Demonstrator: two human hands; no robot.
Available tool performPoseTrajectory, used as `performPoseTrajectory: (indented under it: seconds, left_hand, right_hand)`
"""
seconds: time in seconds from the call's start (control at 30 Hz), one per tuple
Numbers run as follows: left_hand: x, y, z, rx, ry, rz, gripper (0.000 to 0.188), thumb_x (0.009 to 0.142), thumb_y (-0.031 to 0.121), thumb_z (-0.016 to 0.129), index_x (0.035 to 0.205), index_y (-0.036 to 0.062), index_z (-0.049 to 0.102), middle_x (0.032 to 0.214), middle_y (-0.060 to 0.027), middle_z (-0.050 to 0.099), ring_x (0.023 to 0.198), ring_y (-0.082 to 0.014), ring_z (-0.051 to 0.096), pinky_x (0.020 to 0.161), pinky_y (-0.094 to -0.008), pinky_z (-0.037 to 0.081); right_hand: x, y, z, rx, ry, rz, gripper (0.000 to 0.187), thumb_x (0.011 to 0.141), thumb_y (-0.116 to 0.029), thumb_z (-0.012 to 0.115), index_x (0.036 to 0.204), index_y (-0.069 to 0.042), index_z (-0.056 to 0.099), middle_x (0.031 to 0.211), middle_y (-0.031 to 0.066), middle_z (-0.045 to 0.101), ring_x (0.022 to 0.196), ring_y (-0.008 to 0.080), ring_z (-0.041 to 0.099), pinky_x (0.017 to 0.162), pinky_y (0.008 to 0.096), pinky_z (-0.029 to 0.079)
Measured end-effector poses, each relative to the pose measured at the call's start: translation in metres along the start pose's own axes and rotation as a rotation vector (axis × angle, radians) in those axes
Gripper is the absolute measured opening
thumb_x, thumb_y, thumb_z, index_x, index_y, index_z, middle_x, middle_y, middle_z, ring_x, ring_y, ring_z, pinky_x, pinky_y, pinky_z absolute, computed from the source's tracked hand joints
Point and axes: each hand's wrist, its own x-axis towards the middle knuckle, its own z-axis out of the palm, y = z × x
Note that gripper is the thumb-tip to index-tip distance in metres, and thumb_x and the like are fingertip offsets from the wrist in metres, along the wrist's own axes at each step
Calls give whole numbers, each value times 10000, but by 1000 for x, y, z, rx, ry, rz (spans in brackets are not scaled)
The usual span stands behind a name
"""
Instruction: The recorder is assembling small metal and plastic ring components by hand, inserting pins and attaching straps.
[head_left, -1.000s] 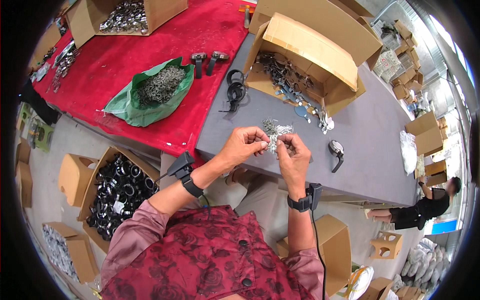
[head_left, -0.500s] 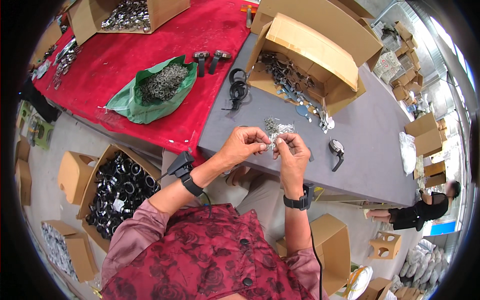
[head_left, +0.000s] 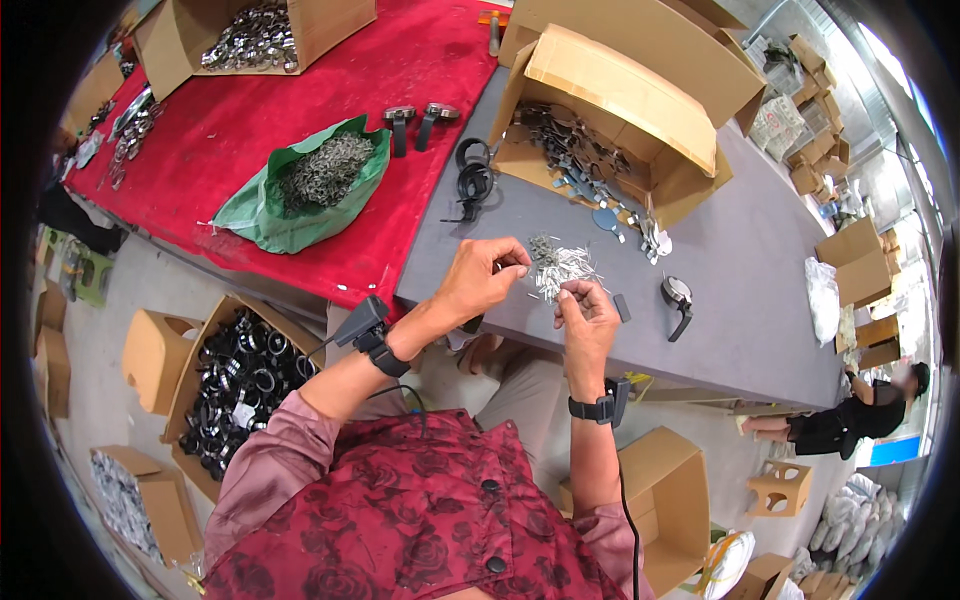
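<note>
Silver little sticks (head_left: pixel 568 266) lie in a loose heap on the grey table (head_left: pixel 745 270), between the person's hands and a bit past them. They point every which way. The right hand (head_left: pixel 588 318) is at the near edge, the left hand (head_left: pixel 482 277) just beside the left end. Each thumb and finger nearly pinch; whether they hold anything, you cannot tell.

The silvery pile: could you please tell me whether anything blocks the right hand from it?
Nothing visible does: the right hand is at the near edge of the silvery pile, and the small dark block lies to that hand's right.
</note>
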Motion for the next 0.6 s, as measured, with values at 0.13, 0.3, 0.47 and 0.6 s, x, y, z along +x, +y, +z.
performPoseTrajectory:
  seconds: [0.13,0.3,0.47,0.6]
  left_hand:
    - [0,2,1,3,0,-9,83,901,40,755,959,-19,746,797,-35,750,691,-55,648,618,-259,519]
    - [-3,-5,2,-213,-39,-139,71,935,48,750,982,0,727,843,-36,753,729,-58,660,642,-232,526]
    - [-7,-1,-3,-574,-43,-309,76,930,25,750,989,10,705,847,-50,749,717,-83,660,641,-235,532]
    - [-11,-3,-1,-544,-20,-315,67,924,23,745,973,0,704,841,-56,750,722,-86,669,647,-238,538]
  right_hand:
    - [-3,-2,5,-57,-49,5,27,989,-11,678,994,2,702,807,-13,664,637,35,570,561,207,465]
    - [0,-8,14,8,-116,29,78,1035,-63,635,1010,-5,680,831,-13,651,644,42,560,560,217,464]
    - [3,-4,16,179,-127,183,124,1068,-112,573,1026,-26,651,847,30,676,644,104,605,586,258,490]
    - [24,16,5,-703,-41,-178,97,1024,-71,567,1055,-12,638,903,177,725,676,353,688,647,427,540]
